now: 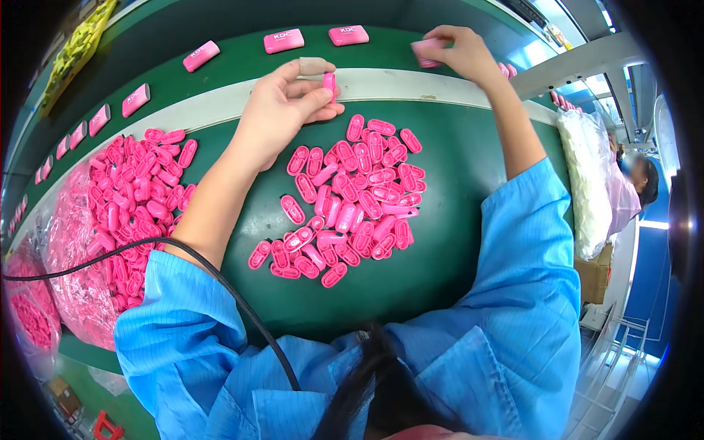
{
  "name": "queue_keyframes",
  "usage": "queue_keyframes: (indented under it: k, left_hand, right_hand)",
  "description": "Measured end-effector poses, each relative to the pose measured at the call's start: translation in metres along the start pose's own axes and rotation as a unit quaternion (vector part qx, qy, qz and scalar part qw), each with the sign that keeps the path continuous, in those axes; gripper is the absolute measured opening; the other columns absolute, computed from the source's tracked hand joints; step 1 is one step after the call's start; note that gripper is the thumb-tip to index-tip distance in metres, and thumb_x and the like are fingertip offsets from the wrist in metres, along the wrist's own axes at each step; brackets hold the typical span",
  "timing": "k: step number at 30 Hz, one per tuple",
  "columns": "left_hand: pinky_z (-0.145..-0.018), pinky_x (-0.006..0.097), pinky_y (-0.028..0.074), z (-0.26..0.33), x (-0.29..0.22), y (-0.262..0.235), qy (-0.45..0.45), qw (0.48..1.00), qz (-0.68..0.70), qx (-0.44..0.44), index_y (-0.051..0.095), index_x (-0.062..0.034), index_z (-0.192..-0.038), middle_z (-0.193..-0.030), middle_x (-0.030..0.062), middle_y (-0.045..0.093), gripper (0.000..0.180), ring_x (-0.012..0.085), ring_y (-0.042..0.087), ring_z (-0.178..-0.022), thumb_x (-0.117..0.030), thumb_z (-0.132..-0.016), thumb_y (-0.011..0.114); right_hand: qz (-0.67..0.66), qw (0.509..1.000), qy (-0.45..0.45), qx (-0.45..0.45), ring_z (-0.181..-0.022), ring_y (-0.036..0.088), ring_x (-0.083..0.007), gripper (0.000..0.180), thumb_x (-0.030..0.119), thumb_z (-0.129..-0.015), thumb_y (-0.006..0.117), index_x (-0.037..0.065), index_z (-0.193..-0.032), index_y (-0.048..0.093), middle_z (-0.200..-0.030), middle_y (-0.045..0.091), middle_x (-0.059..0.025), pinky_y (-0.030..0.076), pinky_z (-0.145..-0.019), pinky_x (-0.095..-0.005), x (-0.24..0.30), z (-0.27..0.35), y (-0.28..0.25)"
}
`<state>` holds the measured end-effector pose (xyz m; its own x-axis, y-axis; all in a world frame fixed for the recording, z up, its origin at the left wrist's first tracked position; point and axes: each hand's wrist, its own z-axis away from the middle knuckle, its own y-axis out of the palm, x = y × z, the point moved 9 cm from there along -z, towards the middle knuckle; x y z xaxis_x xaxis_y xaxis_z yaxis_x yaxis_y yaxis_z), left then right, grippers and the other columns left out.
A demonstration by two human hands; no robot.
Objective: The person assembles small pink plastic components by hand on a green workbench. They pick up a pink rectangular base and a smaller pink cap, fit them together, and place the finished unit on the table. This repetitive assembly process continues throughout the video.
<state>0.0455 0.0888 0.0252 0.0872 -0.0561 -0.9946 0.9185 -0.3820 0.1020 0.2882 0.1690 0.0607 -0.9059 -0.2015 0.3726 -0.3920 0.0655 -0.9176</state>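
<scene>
My left hand point(287, 103) is closed around a small pink oval plastic piece point(329, 86), pinched between thumb and fingers above the white rail; one finger wears a beige wrap. Farther right, my right hand point(460, 53) grips a pink rectangular case point(427, 53) at the green conveyor belt. Its fingers partly cover the case. Between my arms, a loose pile of similar pink oval pieces point(359, 198) lies on the green table, many with their hollow sides up. Just beyond my left hand, a pink case point(284, 41) and another pink case point(348, 35) rest on the belt.
A white rail point(396, 86) divides the table from the belt, where several pink cases curve away left. Left of my arm, more pink pieces spill from a clear plastic bag point(77, 253). A black cable point(220, 277) crosses my left sleeve. A white bag point(587, 183) stands right, near another person.
</scene>
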Motion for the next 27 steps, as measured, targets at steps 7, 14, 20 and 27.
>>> queue_keyframes:
  k: [7, 14, 20, 27]
  left_hand:
    - [-0.082, 0.025, 0.049, -0.004, 0.009, -0.009, -0.016, 0.999, 0.043, -0.004, 0.050, 0.0017, -0.113, -0.098, 0.0126, 0.061, 0.030, 0.0187, 0.061, -0.089, -0.010, -0.085, 0.056]
    - [-0.077, 0.022, 0.048, -0.002, 0.006, -0.010, 0.035, 0.997, -0.052, -0.052, 0.053, 0.0013, -0.111, -0.098, 0.0097, 0.062, 0.029, 0.0121, 0.060, -0.085, -0.011, -0.085, 0.057]
    - [-0.076, 0.023, 0.048, 0.002, -0.002, -0.010, 0.096, 0.985, -0.123, -0.076, 0.053, 0.0090, -0.110, -0.094, 0.0143, 0.064, 0.034, 0.0142, 0.061, -0.086, -0.008, -0.082, 0.059]
    - [-0.074, 0.026, 0.049, 0.004, -0.007, -0.007, 0.173, 0.968, -0.154, -0.093, 0.054, 0.0099, -0.108, -0.092, 0.0195, 0.064, 0.032, 0.0196, 0.064, -0.085, -0.009, -0.082, 0.058]
  right_hand:
    - [-0.540, 0.835, -0.027, 0.104, -0.072, 0.057, -0.0079, 0.021, 0.016, -0.082, 0.062, 0.003, -0.095, 0.053, -0.084, 0.061, -0.0054, 0.046, -0.064, -0.0201, 0.102, 0.052, 0.061]
    - [-0.581, 0.806, -0.032, 0.107, -0.078, 0.061, -0.0125, 0.031, 0.007, -0.079, 0.063, -0.003, -0.107, 0.054, -0.091, 0.062, -0.0101, 0.050, -0.071, -0.0234, 0.108, 0.057, 0.081]
    - [-0.608, 0.788, -0.032, 0.087, -0.079, 0.061, -0.0125, 0.031, 0.006, -0.080, 0.063, -0.003, -0.108, 0.053, -0.093, 0.062, -0.0102, 0.050, -0.074, -0.0234, 0.108, 0.059, 0.081]
    - [-0.569, 0.817, -0.086, 0.027, -0.087, 0.060, -0.0139, 0.031, 0.002, -0.080, 0.061, -0.004, -0.109, 0.052, -0.099, 0.061, -0.0118, 0.050, -0.080, -0.0255, 0.112, 0.062, 0.068]
